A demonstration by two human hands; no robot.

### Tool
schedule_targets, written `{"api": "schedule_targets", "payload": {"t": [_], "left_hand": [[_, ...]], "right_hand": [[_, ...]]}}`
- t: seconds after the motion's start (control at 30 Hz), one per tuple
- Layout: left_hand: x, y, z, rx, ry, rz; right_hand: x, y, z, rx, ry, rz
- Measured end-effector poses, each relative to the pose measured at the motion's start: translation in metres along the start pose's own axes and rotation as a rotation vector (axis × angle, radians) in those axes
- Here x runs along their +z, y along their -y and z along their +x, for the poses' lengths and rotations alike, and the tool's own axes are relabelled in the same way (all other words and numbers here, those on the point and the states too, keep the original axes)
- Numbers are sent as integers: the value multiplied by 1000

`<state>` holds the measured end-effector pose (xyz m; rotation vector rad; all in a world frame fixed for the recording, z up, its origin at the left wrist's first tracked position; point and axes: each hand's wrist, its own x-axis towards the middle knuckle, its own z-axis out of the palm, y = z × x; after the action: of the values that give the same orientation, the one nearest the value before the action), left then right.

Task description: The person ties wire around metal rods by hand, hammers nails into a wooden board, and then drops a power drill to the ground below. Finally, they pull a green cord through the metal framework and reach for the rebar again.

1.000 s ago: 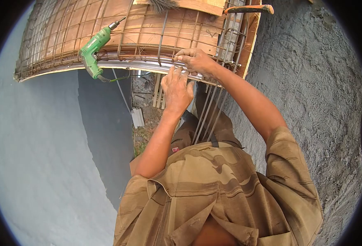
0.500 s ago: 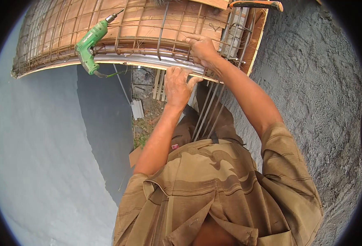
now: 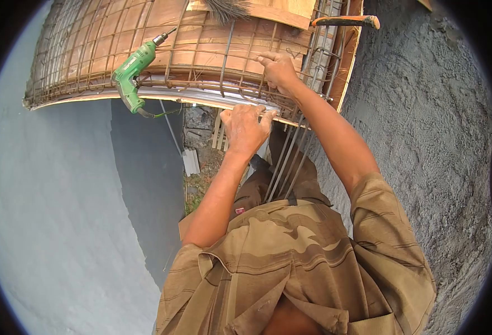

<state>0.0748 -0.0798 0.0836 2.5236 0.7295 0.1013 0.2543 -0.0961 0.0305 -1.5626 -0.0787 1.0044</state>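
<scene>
My left hand (image 3: 246, 129) is curled over the thin wooden edge (image 3: 201, 104) of a curved plywood form, its thumb near the bright metal-like strip behind that edge. Over the steel bar grid (image 3: 198, 50) is my right hand (image 3: 280, 73), index finger stretched toward the left and the other fingers folded. Whatever sits between those folded fingers is hidden. A green power drill (image 3: 131, 75) lies on the bars to the left, bit pointing up and right, its cord hanging past the edge.
A hammer with an orange and black handle (image 3: 346, 21) lies at the upper right. Dark thin wires (image 3: 226, 8) rest near a loose board (image 3: 279, 14). Upright steel rods (image 3: 285, 162) stand before my legs. Rough grey wall (image 3: 419, 145) is at right, smoother wall (image 3: 56, 190) at left.
The view has shifted, so the form and drill appear lower and slightly right. My left hand has moved a little right along the edge, with its fingers more bent. My right hand stays over the bars.
</scene>
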Motion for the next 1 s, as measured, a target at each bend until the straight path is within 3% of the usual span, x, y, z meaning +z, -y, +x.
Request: {"api": "schedule_targets", "payload": {"t": [0.07, 0.2, 0.3, 0.33, 0.43, 0.6, 0.77, 1.0], "left_hand": [[-8, -10, 16, -40, 172, 63], [13, -15, 40, -132, 247, -121], [18, -22, 54, -318, 148, -354], [29, -15, 62, -344, 187, -407], [54, 6, 78, -326, -22, -438], [34, 1, 112, -289, 10, -184], [47, 10, 133, -92, 3, 28], [35, 9, 149, -49, 170, 196]], "right_hand": [[5, 2, 9, -13, 0, -107], [-3, 18, 18, -15, -50, -377], [-19, 20, 56, -263, -173, -589], [-23, 24, 62, -313, -142, -666], [-27, 37, 82, -473, -31, -987], [-9, 39, 97, -666, 73, -1574], [-11, 30, 120, -735, 73, -1727], [-8, 21, 124, -792, -22, -1685]]}}
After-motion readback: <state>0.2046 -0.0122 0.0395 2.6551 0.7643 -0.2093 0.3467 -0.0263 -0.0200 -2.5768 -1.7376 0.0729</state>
